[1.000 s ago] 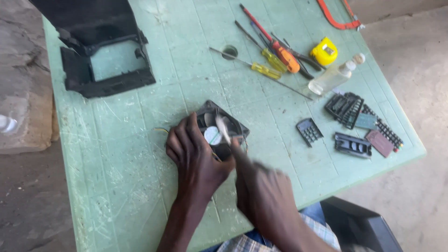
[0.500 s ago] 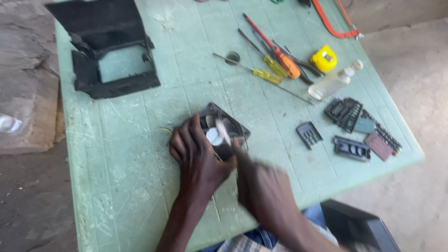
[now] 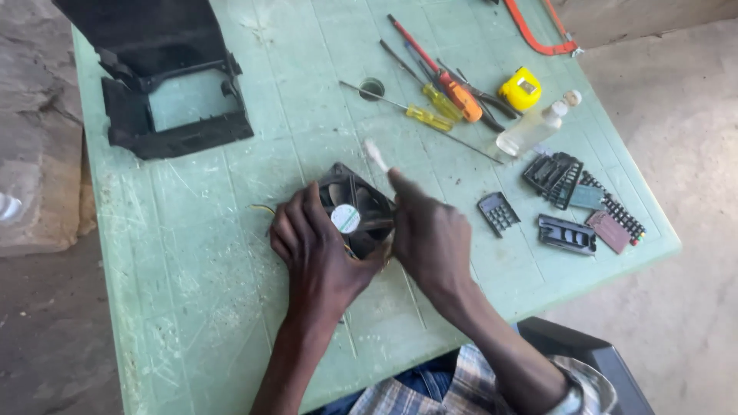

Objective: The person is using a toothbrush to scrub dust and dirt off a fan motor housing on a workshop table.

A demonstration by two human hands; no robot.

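The left hand (image 3: pixel 311 253) clamps a black square plastic cooling fan (image 3: pixel 356 211) near the middle of the pale green plastic table (image 3: pixel 192 307). The right hand (image 3: pixel 430 234) pinches a thin white-tipped stick (image 3: pixel 377 156) above it. Steadying the frame firmly keeps the blades from spinning. Far right lie three screwdrivers (image 3: pixel 430 119), one yellow tape measure (image 3: pixel 520 88) and one clear bottle (image 3: pixel 534 127).

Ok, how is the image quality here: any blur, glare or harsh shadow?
Head view: even, soft daylight, no glare on the green table; the right hand and its white-tipped stick are motion-blurred; the fan and screwdrivers are sharp.
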